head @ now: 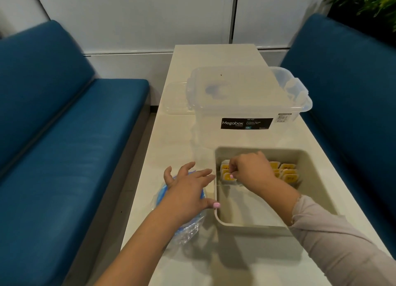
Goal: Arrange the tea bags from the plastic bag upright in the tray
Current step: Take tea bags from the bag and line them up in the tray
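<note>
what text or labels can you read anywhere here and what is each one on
"Megabox" in white on the black label on the front of the clear storage box.
"STORAGE" seems to sit under it, small and not sure.
"12L" appears in a small teal patch on the same label, faint.
The label's other white lines are too small to read.
The white price sticker at the box's rim is blurred.
The print on the yellow tea bags in the tray is unreadable.

Right hand [249,171] hides the middle tea bags [288,174]; print on them too small to read. Left hand [188,191] covers most of the plastic bag [186,234]. Small text on the storage box [246,105] label blurred.
</note>
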The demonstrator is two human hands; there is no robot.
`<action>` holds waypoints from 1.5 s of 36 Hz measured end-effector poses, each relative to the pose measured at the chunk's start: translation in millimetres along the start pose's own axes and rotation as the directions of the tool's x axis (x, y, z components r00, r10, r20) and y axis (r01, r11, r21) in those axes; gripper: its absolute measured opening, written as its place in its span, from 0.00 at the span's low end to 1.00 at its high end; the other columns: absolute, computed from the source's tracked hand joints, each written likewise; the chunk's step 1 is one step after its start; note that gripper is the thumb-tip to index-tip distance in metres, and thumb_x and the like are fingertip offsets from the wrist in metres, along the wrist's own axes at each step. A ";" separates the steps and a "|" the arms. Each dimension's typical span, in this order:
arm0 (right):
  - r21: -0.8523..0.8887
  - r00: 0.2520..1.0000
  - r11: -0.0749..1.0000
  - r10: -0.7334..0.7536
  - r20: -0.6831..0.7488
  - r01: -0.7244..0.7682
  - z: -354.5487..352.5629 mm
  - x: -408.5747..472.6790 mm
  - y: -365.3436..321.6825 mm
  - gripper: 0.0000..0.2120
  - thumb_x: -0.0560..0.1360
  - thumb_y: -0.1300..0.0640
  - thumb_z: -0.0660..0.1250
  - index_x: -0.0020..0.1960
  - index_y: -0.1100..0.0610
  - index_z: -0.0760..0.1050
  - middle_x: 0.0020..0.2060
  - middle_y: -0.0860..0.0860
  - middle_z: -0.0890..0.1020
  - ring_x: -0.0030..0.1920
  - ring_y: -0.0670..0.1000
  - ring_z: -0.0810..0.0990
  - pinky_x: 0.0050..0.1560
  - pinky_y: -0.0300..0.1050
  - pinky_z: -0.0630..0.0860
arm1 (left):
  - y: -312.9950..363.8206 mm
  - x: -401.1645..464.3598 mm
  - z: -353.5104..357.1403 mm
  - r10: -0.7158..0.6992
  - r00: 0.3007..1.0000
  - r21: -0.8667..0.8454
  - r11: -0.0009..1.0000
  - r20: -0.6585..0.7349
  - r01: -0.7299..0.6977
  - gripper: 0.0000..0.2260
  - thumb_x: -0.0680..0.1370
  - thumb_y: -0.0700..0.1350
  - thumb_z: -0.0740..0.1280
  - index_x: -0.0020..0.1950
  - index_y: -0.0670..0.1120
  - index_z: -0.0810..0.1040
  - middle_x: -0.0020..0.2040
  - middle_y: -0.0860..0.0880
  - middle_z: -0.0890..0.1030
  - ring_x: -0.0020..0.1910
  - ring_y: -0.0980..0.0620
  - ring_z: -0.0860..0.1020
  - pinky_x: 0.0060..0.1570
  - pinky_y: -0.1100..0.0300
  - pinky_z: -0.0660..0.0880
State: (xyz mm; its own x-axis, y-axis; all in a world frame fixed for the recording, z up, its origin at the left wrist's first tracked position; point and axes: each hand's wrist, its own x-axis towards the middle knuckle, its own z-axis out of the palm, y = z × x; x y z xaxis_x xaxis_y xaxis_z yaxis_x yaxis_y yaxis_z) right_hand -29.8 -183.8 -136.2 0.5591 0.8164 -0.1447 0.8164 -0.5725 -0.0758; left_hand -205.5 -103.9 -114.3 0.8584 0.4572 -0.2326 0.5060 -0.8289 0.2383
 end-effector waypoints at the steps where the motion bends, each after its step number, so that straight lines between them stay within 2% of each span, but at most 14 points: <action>1: 0.000 1.000 1.000 0.017 0.004 -0.017 4.2 2.4 -0.3 0.05 0.74 0.53 0.64 0.41 0.44 0.75 0.43 0.46 0.81 0.50 0.53 0.77 0.54 0.49 0.71 | 0.2 0.1 -0.4 0.004 1.000 0.009 1.000 0.009 -0.004 0.31 0.72 0.66 0.63 0.74 0.62 0.60 0.75 0.64 0.58 0.76 0.54 0.45 0.69 0.40 0.38; 5: -0.008 0.999 0.999 0.033 -0.016 -0.033 14.9 8.5 0.8 0.06 0.74 0.53 0.64 0.40 0.44 0.72 0.43 0.47 0.81 0.49 0.54 0.76 0.53 0.50 0.72 | 0.9 0.6 -1.3 0.009 0.999 0.036 0.999 0.032 -0.010 0.31 0.73 0.66 0.61 0.74 0.62 0.58 0.75 0.64 0.57 0.76 0.53 0.44 0.69 0.39 0.37; 10: -0.046 0.998 0.999 -0.004 -0.056 0.001 16.8 8.5 0.5 0.05 0.75 0.54 0.63 0.46 0.46 0.78 0.43 0.47 0.82 0.48 0.52 0.77 0.52 0.48 0.67 | 0.2 0.7 -0.8 0.010 0.999 0.023 1.000 0.036 -0.011 0.30 0.73 0.66 0.61 0.74 0.64 0.57 0.75 0.63 0.56 0.76 0.53 0.45 0.69 0.39 0.37; 19: -0.031 0.997 0.999 -0.011 -0.074 0.008 16.7 7.0 -0.8 0.05 0.76 0.51 0.64 0.49 0.45 0.79 0.44 0.46 0.81 0.49 0.50 0.76 0.55 0.48 0.68 | -0.5 1.5 -0.9 0.002 0.999 0.017 1.000 0.038 -0.003 0.30 0.73 0.67 0.61 0.73 0.64 0.58 0.76 0.63 0.56 0.76 0.53 0.44 0.69 0.39 0.37; 26: -0.017 0.998 1.000 -0.010 -0.063 0.009 15.5 5.6 -1.4 0.04 0.76 0.51 0.65 0.47 0.45 0.78 0.43 0.45 0.81 0.48 0.49 0.76 0.55 0.48 0.67 | 0.0 1.6 -0.7 -0.009 0.999 -0.012 1.000 0.033 0.009 0.30 0.72 0.66 0.62 0.73 0.64 0.59 0.76 0.63 0.56 0.76 0.54 0.45 0.69 0.39 0.37; 32: 0.013 0.998 1.000 0.010 -0.055 -0.010 12.8 5.0 -0.8 0.03 0.74 0.47 0.67 0.47 0.43 0.77 0.44 0.44 0.80 0.49 0.50 0.76 0.55 0.48 0.68 | 0.5 -0.4 -1.3 -0.014 1.000 -0.048 0.999 0.022 0.015 0.30 0.72 0.66 0.63 0.72 0.64 0.60 0.75 0.63 0.58 0.76 0.55 0.46 0.70 0.40 0.38; 35: 0.024 0.998 1.000 0.011 -0.055 -0.010 8.3 2.4 1.7 0.07 0.73 0.47 0.68 0.51 0.44 0.77 0.46 0.44 0.81 0.51 0.50 0.76 0.56 0.48 0.68 | 0.6 -1.5 -3.1 -0.034 0.999 -0.106 0.994 0.001 0.034 0.26 0.74 0.63 0.63 0.72 0.63 0.62 0.75 0.63 0.59 0.76 0.56 0.48 0.70 0.42 0.39; 37: 0.032 0.998 0.999 0.002 -0.062 0.000 3.7 -0.2 2.7 0.08 0.73 0.49 0.68 0.52 0.44 0.77 0.47 0.44 0.81 0.52 0.49 0.77 0.57 0.47 0.66 | -1.9 -3.3 -6.1 -0.050 0.998 -0.152 0.987 -0.045 0.042 0.22 0.78 0.57 0.62 0.71 0.63 0.63 0.74 0.63 0.60 0.75 0.57 0.49 0.70 0.44 0.39; 41: 0.098 0.995 0.995 0.021 -0.102 -0.011 -7.9 -4.1 -0.6 0.08 0.72 0.52 0.68 0.51 0.45 0.77 0.46 0.44 0.82 0.53 0.47 0.77 0.56 0.45 0.65 | -18.3 -7.0 -14.6 -0.107 0.977 -0.248 0.967 -0.186 0.059 0.20 0.80 0.44 0.61 0.69 0.62 0.67 0.71 0.64 0.66 0.73 0.60 0.56 0.68 0.56 0.47; 45: 0.195 0.994 0.981 0.016 -0.108 0.005 -23.4 -7.2 -12.9 0.06 0.72 0.50 0.69 0.49 0.45 0.76 0.43 0.43 0.81 0.50 0.48 0.78 0.56 0.45 0.64 | -41.0 -15.8 -23.4 -0.191 0.958 -0.366 0.925 -0.213 0.103 0.19 0.79 0.42 0.64 0.69 0.56 0.70 0.67 0.57 0.72 0.67 0.57 0.68 0.61 0.67 0.60; 50: 0.292 0.994 0.954 -0.039 -0.100 0.066 -36.8 -13.6 -37.1 0.07 0.73 0.47 0.69 0.50 0.46 0.77 0.41 0.42 0.79 0.47 0.47 0.76 0.54 0.43 0.65 | -59.5 -26.2 -22.8 -0.323 0.938 -0.357 0.897 -0.127 0.261 0.22 0.74 0.47 0.70 0.67 0.55 0.72 0.63 0.55 0.77 0.58 0.56 0.76 0.52 0.65 0.70; 54: 0.310 0.988 0.940 -0.118 -0.103 0.145 -36.2 -17.7 -58.3 0.07 0.73 0.47 0.70 0.50 0.46 0.79 0.42 0.43 0.81 0.48 0.46 0.78 0.51 0.41 0.67 | -63.2 -28.7 -16.2 -0.390 0.917 -0.378 0.864 -0.086 0.332 0.24 0.71 0.49 0.73 0.66 0.54 0.73 0.57 0.56 0.79 0.49 0.58 0.76 0.48 0.63 0.74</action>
State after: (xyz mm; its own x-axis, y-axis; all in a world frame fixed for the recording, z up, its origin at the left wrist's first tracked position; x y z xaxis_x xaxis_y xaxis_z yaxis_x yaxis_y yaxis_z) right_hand -82.0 -162.1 -93.5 0.4707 0.8817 -0.0325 0.8030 -0.4433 -0.3984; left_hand -260.8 -59.4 -107.5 0.5967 0.7704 -0.2246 0.7542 -0.4428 0.4849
